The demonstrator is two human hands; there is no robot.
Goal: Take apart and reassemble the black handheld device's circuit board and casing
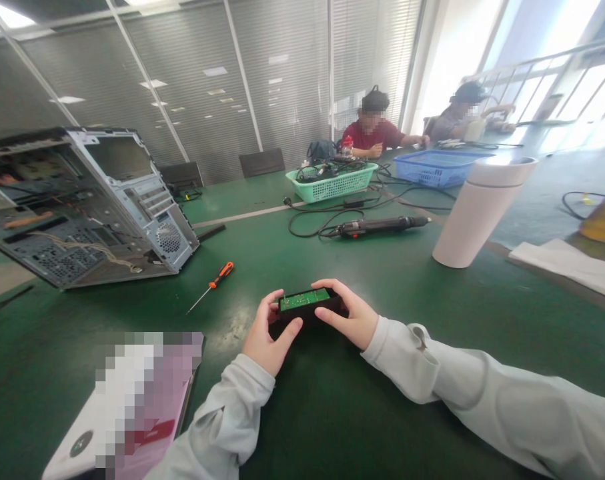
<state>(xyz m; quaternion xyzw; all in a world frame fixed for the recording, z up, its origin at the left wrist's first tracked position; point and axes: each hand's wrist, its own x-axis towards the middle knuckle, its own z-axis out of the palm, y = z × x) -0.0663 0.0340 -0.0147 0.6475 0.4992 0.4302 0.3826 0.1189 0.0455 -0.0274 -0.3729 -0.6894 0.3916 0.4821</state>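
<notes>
Between my hands is a small black box-like case [307,316] with a green circuit board [305,300] showing in its open top. My left hand [271,337] grips its left end, thumb on the near side and fingers round the far side. Around the right end my right hand [349,313] is closed the same way, thumb along the near wall. The case's underside is hidden, so I cannot tell whether it touches the table. Left of my hands lies a screwdriver [221,275] with an orange and black handle.
An opened computer case [132,200] stands at the left. Beyond my hands lie a black electric screwdriver [377,227] with a cable, a green basket [332,187] of cables and a blue basket [432,175]. A pale tumbler [475,220] stands right. Two people sit across the table.
</notes>
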